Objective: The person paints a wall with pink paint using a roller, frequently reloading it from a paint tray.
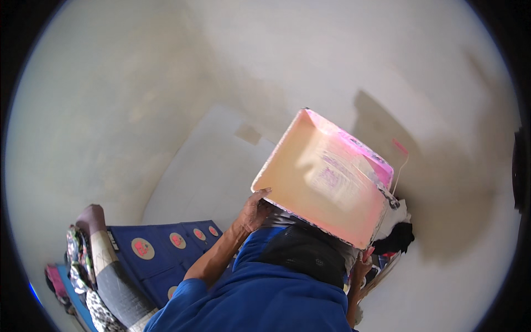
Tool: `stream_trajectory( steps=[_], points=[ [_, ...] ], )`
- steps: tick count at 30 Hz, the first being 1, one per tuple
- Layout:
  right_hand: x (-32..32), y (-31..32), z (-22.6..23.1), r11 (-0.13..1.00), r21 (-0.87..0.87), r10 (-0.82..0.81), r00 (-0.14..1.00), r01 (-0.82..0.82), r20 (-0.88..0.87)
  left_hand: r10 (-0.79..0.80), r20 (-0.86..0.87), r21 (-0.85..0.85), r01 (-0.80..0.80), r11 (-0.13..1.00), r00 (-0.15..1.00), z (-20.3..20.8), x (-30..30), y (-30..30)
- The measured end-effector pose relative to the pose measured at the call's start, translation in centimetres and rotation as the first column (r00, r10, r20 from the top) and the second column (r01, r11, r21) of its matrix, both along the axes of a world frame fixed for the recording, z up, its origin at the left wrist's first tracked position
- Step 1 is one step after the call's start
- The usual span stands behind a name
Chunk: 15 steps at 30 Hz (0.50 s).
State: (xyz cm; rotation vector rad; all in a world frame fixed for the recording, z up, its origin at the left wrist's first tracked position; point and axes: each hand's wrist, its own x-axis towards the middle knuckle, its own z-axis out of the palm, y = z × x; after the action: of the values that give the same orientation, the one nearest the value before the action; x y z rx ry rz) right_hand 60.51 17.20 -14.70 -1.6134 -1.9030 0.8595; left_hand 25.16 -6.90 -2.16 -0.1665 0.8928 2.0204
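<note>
A wide, shallow open box (298, 166), cream to pink inside with a brighter pink side wall and a speckled, patterned rim, is held up tilted in front of my body. My left hand (255, 211) is closed around its near left corner, thumb over the rim. At the near right corner my right hand (361, 269) grips the rim from below; most of its fingers are hidden by the box. Inside the box a pale rectangular patch with purple marks shows on the bottom. A dark fitting sits at its right corner.
To the left lie blue panels (152, 252) with round pink pictures, and a long grey and white roll (119, 276) beside patterned cloths (78, 265). Black and white clothes (395, 235) are behind the box at right. A pink object (400, 146) hangs by the pale wall.
</note>
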Motion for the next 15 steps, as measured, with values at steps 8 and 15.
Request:
stream_trajectory(
  steps=[8,15],
  points=[
    [1.9,-0.1,3.0,0.995,0.069,-0.082,0.992,0.076,0.091,0.006,0.026,0.003,-0.006,1.000,1.000,-1.9,-0.6,1.0],
    [1.7,0.1,9.7,0.993,0.099,-0.066,0.998,0.066,-0.002,0.098,0.093,0.155,-0.112,0.982,0.991,-1.4,0.6,2.0]
  ],
)
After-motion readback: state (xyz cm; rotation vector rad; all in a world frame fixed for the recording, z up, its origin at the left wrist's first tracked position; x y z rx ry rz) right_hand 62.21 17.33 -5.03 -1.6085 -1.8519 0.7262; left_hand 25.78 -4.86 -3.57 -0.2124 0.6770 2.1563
